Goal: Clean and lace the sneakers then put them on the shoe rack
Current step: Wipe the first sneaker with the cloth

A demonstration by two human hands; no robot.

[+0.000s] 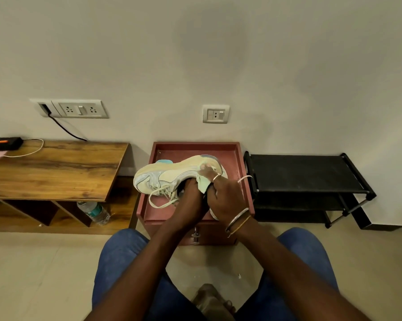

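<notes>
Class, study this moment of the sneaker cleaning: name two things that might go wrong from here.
1. The loose lace hangs from the sneaker toward the red tray; it may snag on something.
2. The left hand alone holds the tilted sneaker while the right hand presses the cloth on it, so it might slip.

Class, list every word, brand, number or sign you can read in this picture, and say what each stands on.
Nothing in this picture can be read.
Label on the water bottle: printed, but too blurred to read.
Side of the sneaker: no legible brand or word.
Face of the socket panel: no legible marking.
Surface of the cloth: no print visible.
</notes>
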